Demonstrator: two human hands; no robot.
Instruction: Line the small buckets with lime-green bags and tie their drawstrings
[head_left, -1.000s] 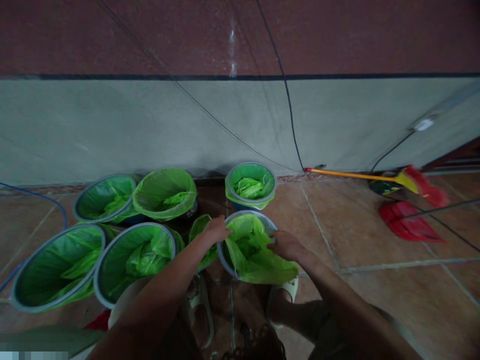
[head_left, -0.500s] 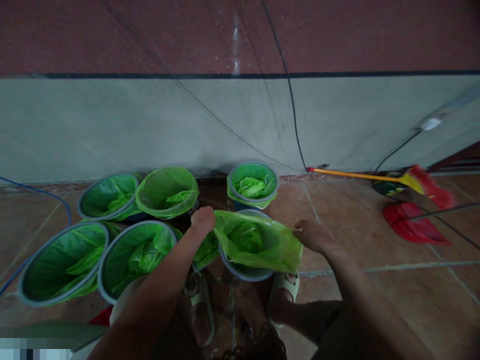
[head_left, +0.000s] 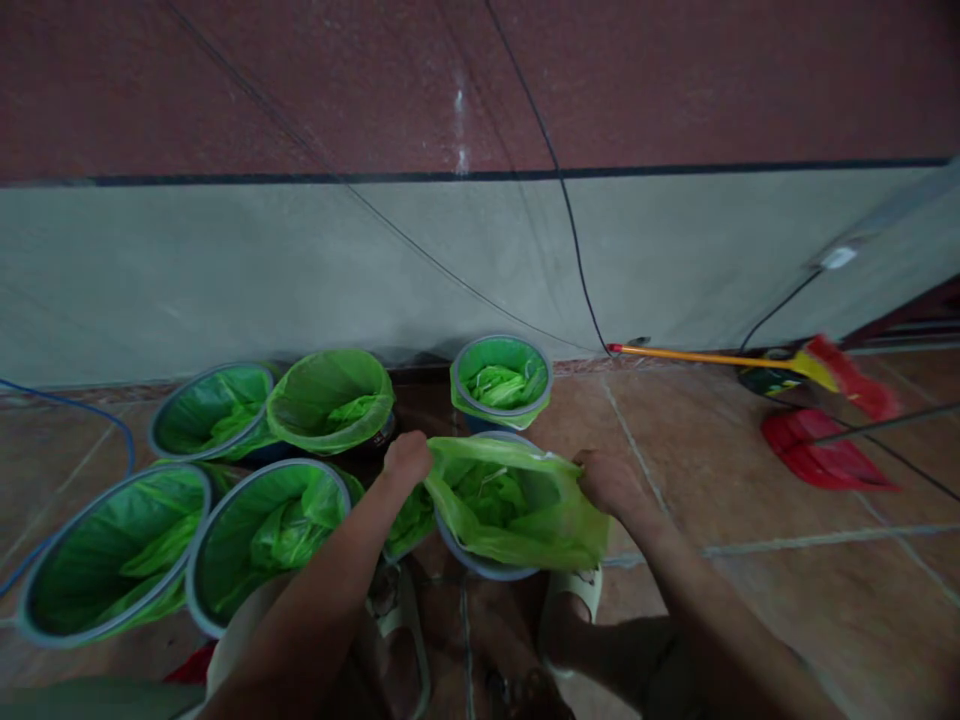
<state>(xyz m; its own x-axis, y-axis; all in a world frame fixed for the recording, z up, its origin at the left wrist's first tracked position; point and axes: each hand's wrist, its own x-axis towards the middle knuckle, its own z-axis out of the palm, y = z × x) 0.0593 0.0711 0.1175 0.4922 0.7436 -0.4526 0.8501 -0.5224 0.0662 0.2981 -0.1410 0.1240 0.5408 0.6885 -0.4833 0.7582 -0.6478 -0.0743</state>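
Observation:
A thin green plastic bag (head_left: pixel 517 505) lies stretched over a small grey-rimmed bin (head_left: pixel 480 562) on the tiled floor in front of me. My left hand (head_left: pixel 406 462) is closed on the bag's left edge. My right hand (head_left: pixel 604 482) is closed on its right edge, pulling the mouth wide. My feet in pale sandals (head_left: pixel 568 590) stand just below the bin.
Several other bins lined with green bags stand around: one behind (head_left: pixel 501 378), several to the left (head_left: pixel 330 398) (head_left: pixel 262 525) (head_left: pixel 112 550). A yellow-handled red broom (head_left: pixel 817 362) and a red dustpan (head_left: pixel 825 458) lie at the right by the wall. Cables run down the wall.
Both hands have spread the bag's mouth apart across the bin; a second ago they were close together at its rim. The right hand then drew back in a little.

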